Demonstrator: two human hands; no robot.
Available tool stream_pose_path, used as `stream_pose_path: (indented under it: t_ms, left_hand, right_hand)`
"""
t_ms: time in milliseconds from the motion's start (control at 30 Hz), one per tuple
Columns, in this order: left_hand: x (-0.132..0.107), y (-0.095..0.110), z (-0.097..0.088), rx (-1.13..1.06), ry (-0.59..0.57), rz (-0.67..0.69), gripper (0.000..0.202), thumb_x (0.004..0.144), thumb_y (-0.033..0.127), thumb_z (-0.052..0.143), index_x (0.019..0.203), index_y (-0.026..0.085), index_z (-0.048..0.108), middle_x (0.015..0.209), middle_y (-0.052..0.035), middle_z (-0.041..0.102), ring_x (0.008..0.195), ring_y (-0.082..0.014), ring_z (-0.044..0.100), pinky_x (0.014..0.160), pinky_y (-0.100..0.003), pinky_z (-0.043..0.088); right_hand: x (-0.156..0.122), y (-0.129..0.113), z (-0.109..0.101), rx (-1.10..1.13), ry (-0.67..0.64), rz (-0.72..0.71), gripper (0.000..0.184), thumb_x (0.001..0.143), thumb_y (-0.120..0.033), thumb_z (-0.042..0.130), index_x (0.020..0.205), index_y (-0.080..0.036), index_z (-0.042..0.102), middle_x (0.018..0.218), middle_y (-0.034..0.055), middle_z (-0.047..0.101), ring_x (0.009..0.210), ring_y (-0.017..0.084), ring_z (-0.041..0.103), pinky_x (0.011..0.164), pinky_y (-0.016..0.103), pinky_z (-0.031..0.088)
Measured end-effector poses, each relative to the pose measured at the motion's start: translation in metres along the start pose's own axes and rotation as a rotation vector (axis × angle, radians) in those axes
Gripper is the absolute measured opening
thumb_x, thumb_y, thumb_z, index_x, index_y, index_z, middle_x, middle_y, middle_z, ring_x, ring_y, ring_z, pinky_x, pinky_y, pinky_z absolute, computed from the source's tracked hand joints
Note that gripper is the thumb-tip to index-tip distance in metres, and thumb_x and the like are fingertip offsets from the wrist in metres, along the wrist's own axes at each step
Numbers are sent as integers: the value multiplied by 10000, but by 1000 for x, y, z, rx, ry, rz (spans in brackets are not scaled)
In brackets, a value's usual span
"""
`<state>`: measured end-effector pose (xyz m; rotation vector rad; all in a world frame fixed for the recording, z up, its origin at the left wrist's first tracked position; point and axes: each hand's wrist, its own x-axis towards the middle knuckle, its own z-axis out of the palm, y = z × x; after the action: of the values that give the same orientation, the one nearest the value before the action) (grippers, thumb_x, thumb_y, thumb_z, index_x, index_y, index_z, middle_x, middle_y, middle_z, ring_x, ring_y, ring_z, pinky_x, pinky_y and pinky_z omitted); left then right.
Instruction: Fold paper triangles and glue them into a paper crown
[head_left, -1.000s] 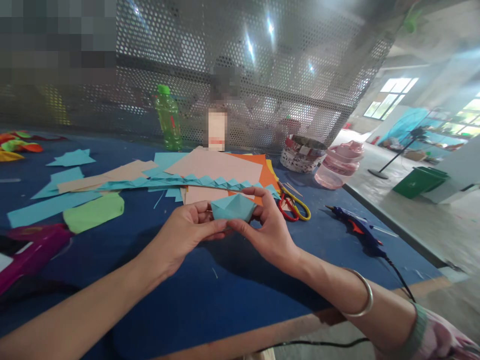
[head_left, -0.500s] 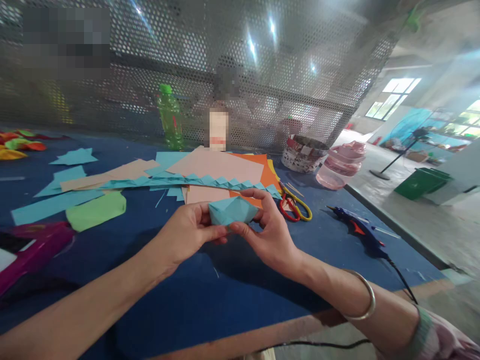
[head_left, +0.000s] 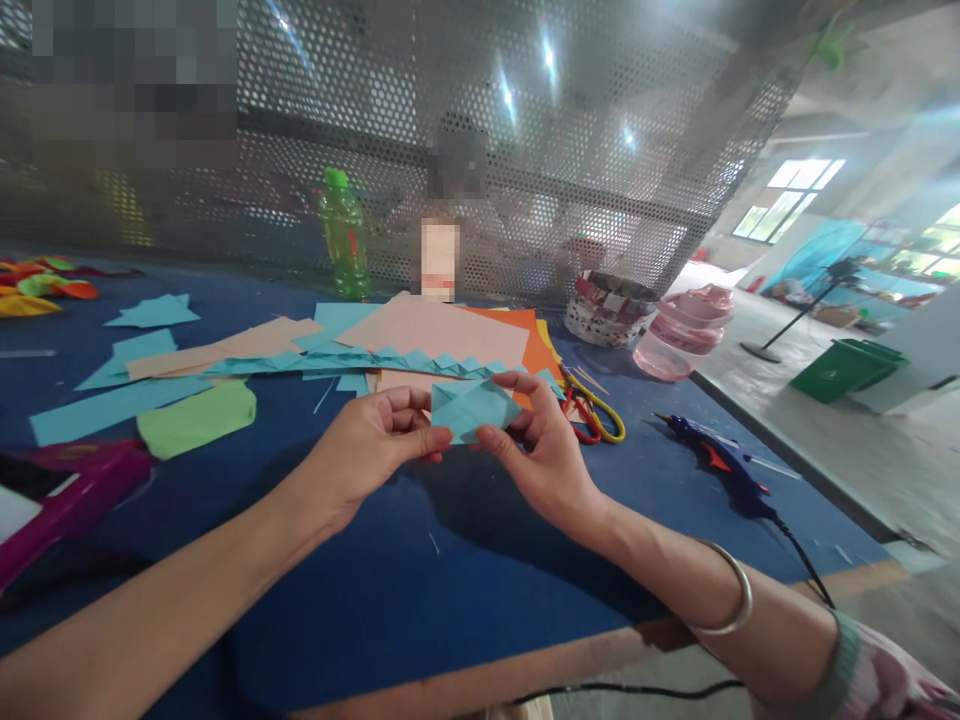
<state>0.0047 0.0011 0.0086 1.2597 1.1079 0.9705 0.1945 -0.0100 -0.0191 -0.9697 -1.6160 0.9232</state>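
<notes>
A folded piece of light-blue paper (head_left: 474, 408) is pinched between my left hand (head_left: 367, 440) and my right hand (head_left: 536, 460), held above the table. Its creases show as a flattened, pointed shape. Behind my hands, a zigzag strip of blue paper triangles (head_left: 360, 362) lies across a pink paper sheet (head_left: 435, 335) and an orange paper sheet (head_left: 521, 335). Red-and-yellow-handled scissors (head_left: 592, 420) lie just beyond my right hand. A silver bangle (head_left: 724, 590) circles my right forearm.
The blue table (head_left: 420, 620) holds a blue glue gun (head_left: 716, 457), a magenta glue gun (head_left: 75, 495), green paper (head_left: 196, 420) and blue offcuts (head_left: 112, 405). A green bottle (head_left: 343, 238), woven basket (head_left: 609, 308) and pink container (head_left: 679, 335) stand before a perforated metal screen (head_left: 525, 120).
The blue paper has gone from a rounded, boat-like form to a flatter folded shape, with my fingers spread along its edges. The view has shifted slightly.
</notes>
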Motion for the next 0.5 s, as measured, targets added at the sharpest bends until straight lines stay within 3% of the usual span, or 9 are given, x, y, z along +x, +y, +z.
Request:
stream_pose_path:
  t_ms: [200,333,433,500]
  left_hand:
    - [2,-1,-1,-127,21,-27,363,563,378,864,818,158,727,758,-5,695,679,-106,588,674,-218,450]
    - [3,0,-6,-157,26,-62,258,603,365,839,746,181,730,723,19,667,667,-94,576,670,-207,439]
    - [3,1,-8,-107,10,-90,241,624,376,820,745,187,732,717,16,658,669,-102,569,659,-213,437]
    - [3,2,-8,-70,-25,-116,246,637,380,811,766,183,739,731,4,665,689,-112,573,656,-214,440]
  right_hand:
    - [-1,0,1,-149,-46,-55,596,854,-236,636,1371,-278,341,781,-7,641,664,154,627,658,321,534]
    - [1,3,0,-221,-40,-223,742,757,-92,645,1404,-261,324,1164,82,585,912,171,606,695,282,551]
    - [5,3,-5,-294,-6,-328,801,732,-7,584,1438,-265,308,1231,92,539,1036,184,564,755,288,547]
    - [8,3,-9,-371,-5,-401,741,733,21,551,1400,-273,413,1228,90,530,1076,190,553,834,324,538]
